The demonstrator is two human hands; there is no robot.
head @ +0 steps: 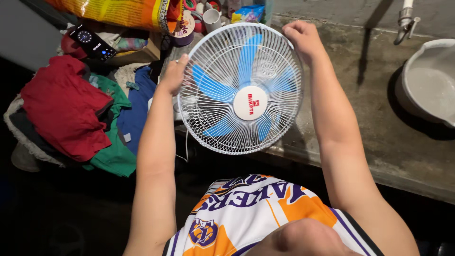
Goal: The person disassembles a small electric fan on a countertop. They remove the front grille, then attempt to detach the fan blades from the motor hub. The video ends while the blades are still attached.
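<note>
A white fan [241,88] with blue blades is being held above a concrete counter [379,118]. Its grille rim is being gripped by the curled fingers of the left hand [173,76] and right hand [303,40].

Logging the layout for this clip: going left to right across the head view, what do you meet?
Red garment → green garment → left hand → white fan with blue blades → right hand → tap → white basin of water.

free: bare counter [379,95] right of fan [241,88] | blocked: clothes pile [71,109] left, basin [426,83] far right
</note>
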